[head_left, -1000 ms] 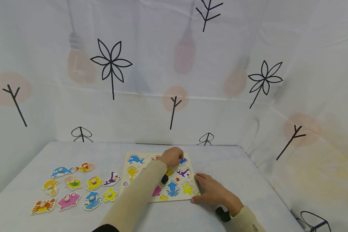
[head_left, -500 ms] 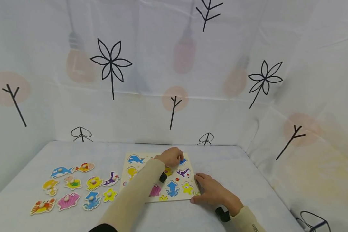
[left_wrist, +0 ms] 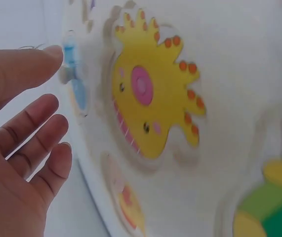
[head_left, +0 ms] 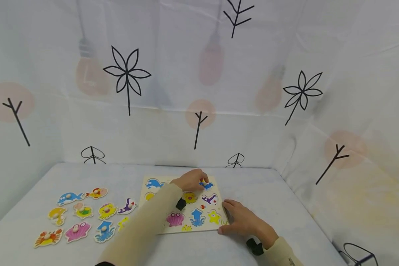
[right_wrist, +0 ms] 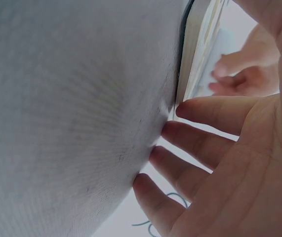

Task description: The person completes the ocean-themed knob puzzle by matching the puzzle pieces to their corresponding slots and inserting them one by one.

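Note:
My left hand (head_left: 189, 180) is over the back right part of a pale puzzle board (head_left: 206, 228) with sea-animal pictures. Its fingertips hover beside a small blue knobbed puzzle piece (head_left: 207, 186) in the back right corner. In the left wrist view the thumb and loosely bent fingers are apart from that piece's knob (left_wrist: 66, 74), near a yellow octopus picture (left_wrist: 153, 98). With fingers extended, my right hand (head_left: 244, 220) touches the board's right edge and front right corner. The right wrist view shows its fingertips against the table and the board's side (right_wrist: 192, 54).
Left of the board lie several loose knobbed pieces, among them a crab (head_left: 48, 238), a pink shell (head_left: 78, 232), a blue squid (head_left: 104, 232), a yellow octopus (head_left: 107, 211) and a whale (head_left: 69, 198). My left sleeve partly covers a yellow star (head_left: 122, 223). White cloth walls surround the table.
My left hand has drawn slightly left, away from the blue piece, which now shows more. My left forearm has shifted left and covers part of the star. The right hand has stayed in place.

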The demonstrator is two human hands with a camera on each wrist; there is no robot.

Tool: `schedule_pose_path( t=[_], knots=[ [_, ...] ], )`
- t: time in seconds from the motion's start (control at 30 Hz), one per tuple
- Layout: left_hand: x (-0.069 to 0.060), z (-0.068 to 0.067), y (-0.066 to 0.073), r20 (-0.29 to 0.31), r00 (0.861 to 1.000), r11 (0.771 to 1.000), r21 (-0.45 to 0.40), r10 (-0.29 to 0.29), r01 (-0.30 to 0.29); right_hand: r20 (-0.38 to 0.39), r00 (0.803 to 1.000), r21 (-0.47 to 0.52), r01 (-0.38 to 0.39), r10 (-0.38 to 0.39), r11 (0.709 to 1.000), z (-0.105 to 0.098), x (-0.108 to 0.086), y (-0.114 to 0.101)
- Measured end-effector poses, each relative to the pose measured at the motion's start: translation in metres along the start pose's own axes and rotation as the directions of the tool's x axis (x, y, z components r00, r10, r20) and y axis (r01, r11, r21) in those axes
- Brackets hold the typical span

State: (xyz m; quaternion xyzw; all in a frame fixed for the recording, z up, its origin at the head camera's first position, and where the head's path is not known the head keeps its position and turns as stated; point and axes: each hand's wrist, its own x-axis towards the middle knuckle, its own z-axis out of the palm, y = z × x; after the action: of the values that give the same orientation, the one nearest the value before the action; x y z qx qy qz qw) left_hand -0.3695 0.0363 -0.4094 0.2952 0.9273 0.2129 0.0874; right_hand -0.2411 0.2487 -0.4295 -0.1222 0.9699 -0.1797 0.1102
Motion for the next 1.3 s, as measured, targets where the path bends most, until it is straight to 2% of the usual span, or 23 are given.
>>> schedule_pose_path(
  t=[0.23, 0.53, 0.73, 0.83, 1.03, 1.2, 1.3],
  knots=[
    [-0.027, -0.021, -0.009, -0.032, 0.995, 0.995, 0.043, 0.09, -0.089, -0.016, 1.0, -0.01, -0.016, 0.016, 1.0, -0.003, 0.0, 0.0],
    [-0.077, -0.038, -0.019, -0.024, 0.992, 0.991, 0.062, 0.122, -0.121, -0.017, 0.999, 0.005, -0.034, 0.034, 0.999, 0.0, -0.001, 0.001],
    [-0.104, -0.043, -0.037, -0.051, 0.988, 0.987, 0.076, 0.146, -0.142, -0.012, 0.999, 0.009, -0.034, 0.034, 0.999, 0.003, 0.0, 0.003],
    [-0.118, -0.044, -0.046, -0.071, 0.988, 0.989, 0.066, 0.14, -0.136, -0.013, 0.999, 0.008, -0.031, 0.031, 0.999, 0.003, 0.0, 0.003],
    [-0.146, -0.046, -0.062, -0.103, 0.992, 0.996, 0.058, 0.075, -0.069, -0.009, 1.0, 0.015, -0.025, 0.025, 1.0, 0.003, 0.002, -0.001],
    [-0.161, -0.05, -0.075, -0.137, 0.988, 0.996, 0.06, 0.072, -0.064, -0.016, 0.999, -0.001, -0.041, 0.041, 0.999, 0.005, 0.001, -0.002],
    [-0.169, -0.054, -0.083, -0.15, 0.988, 0.998, 0.061, 0.033, -0.024, -0.026, 0.999, -0.01, -0.043, 0.042, 0.999, 0.006, 0.002, -0.002]
  ],
)
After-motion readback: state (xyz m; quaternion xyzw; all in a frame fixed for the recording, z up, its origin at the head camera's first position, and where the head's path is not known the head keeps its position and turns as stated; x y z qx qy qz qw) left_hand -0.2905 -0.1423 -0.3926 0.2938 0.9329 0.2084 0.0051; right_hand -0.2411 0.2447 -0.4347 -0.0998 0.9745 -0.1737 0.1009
